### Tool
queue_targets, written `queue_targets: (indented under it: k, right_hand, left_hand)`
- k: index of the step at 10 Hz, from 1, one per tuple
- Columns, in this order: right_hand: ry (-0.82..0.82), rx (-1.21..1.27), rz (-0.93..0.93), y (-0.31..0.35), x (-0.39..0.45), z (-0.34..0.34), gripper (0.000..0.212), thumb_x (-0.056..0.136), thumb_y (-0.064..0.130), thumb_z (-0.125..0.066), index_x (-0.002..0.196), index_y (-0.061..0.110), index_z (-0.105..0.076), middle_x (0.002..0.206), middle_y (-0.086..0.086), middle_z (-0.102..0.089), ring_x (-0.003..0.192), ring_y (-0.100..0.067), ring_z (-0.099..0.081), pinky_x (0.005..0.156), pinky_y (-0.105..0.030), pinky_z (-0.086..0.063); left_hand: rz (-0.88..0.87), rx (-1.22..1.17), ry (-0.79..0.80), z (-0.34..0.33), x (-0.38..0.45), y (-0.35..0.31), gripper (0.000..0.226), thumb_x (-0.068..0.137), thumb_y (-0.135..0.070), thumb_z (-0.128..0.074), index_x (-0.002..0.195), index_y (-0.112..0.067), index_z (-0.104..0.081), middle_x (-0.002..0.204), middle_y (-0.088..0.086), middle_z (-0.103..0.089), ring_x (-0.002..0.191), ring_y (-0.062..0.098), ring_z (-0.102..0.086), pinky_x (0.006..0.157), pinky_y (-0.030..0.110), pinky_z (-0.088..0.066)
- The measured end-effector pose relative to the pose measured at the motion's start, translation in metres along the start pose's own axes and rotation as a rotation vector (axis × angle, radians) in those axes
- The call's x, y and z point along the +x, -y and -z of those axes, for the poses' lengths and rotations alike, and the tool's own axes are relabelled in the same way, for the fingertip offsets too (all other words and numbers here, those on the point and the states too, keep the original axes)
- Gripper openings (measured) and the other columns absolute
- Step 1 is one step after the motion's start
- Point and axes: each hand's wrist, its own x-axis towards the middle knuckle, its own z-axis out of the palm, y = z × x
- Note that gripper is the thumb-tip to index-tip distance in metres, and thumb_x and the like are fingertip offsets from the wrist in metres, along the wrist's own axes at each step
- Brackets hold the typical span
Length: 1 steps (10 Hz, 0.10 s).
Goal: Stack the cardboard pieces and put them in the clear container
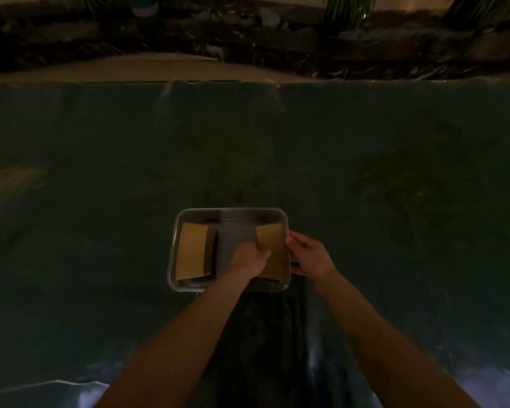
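Note:
A clear rectangular container (227, 214) sits on a dark green cloth just in front of me. Inside it, on the left, lies a stack of brown cardboard pieces (192, 251). On the right side of the container stands a second bunch of cardboard pieces (271, 237), tilted against the wall. My left hand (249, 257) reaches into the container and grips the left edge of this second bunch. My right hand (308, 254) rests at the container's right wall, fingers curled around the rim beside the cardboard.
The dark green cloth (100, 172) covers the whole work surface, with stains at the right (401, 178). Beyond its far edge lie a pale strip of ground (147, 67), dark soil and plants (348, 10). The scene is dim.

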Motion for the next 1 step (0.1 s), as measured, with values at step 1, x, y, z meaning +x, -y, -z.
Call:
queue_targets:
  k: [1]
  right_hand:
    - [-0.015,0.042,-0.023,-0.0002,-0.0045,0.0006,0.028,0.101,0.030,-0.051,0.126,0.025,-0.061,0.105,0.002,-0.070,0.095,-0.016,-0.068,0.065,-0.027,-0.055]
  left_hand:
    - [0.014,-0.076,0.047,0.0094,-0.0005,0.0010,0.020,0.099,-0.041,-0.046,0.084,-0.029,-0.054,0.098,-0.001,-0.058,0.090,0.014,-0.054,0.083,0.033,-0.039]
